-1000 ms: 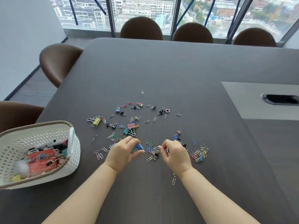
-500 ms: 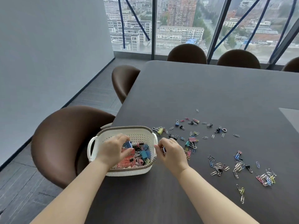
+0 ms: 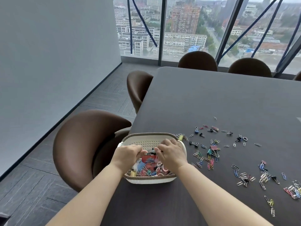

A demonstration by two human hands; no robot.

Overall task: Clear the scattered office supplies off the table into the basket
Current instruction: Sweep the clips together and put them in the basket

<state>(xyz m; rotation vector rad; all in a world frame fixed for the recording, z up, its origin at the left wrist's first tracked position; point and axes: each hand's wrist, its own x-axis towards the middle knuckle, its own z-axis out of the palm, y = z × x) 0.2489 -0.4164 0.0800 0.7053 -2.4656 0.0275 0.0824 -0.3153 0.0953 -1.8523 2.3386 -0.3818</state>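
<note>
Lower centre, both my hands have come over the basket [image 3: 147,135]: left hand [image 3: 128,154] curled, right hand [image 3: 171,153] loosely curled, contents unclear. This handful is delivered; many clips [image 3: 211,154] remain scattered at lower right.

Two bare forearms rise from the lower edge of the frame — no sleeves, watch or bracelet on either. The left hand [image 3: 128,154] and right hand [image 3: 171,154] are ungloved — no rings show.
</note>
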